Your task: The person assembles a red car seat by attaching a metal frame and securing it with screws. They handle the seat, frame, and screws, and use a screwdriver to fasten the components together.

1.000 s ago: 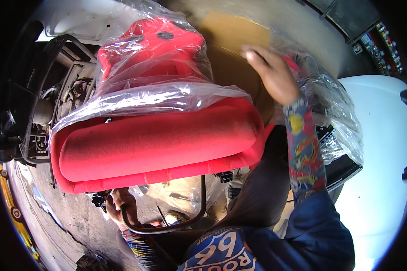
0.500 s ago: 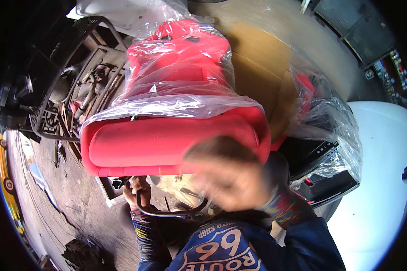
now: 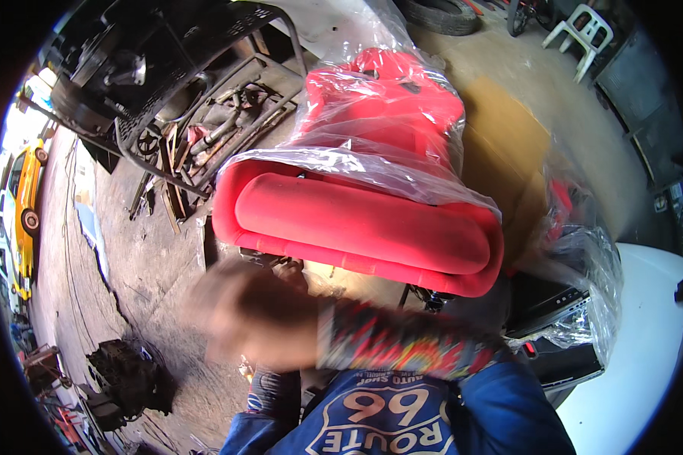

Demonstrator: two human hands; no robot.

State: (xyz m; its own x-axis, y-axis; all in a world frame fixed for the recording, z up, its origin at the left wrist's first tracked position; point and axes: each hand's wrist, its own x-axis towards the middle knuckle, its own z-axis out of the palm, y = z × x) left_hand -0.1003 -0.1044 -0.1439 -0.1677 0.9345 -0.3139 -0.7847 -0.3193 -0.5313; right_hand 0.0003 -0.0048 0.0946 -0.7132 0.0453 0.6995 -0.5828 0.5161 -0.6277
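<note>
A red fabric car seat [image 3: 364, 224] lies in front of me, its thick cushion edge toward me and its back partly wrapped in clear plastic [image 3: 379, 155]. My right hand [image 3: 254, 315], smeared by motion, is stretched across to the left, below the cushion's near left edge. Its fingers cannot be made out, nor whether they hold anything. My left forearm [image 3: 275, 396] rises from the lower edge in a patterned sleeve. The left hand is mostly hidden behind the right one, close to the seat's underside. Dark metal parts [image 3: 426, 297] show under the cushion's right side.
Left of the seat stands a metal frame [image 3: 205, 163] with scrap parts. A dark lump of machinery [image 3: 125, 379] lies on the floor. Cardboard [image 3: 505, 140], plastic-wrapped black parts [image 3: 558, 360] and a white panel [image 3: 637, 356] are at right. Farther off: a tyre [image 3: 440, 15], a white chair [image 3: 582, 38].
My right hand has swept left, from before the cushion's right side to below its left edge, now covering my left hand. The view has shifted, so the seat appears farther right. The curved bar is hidden.
</note>
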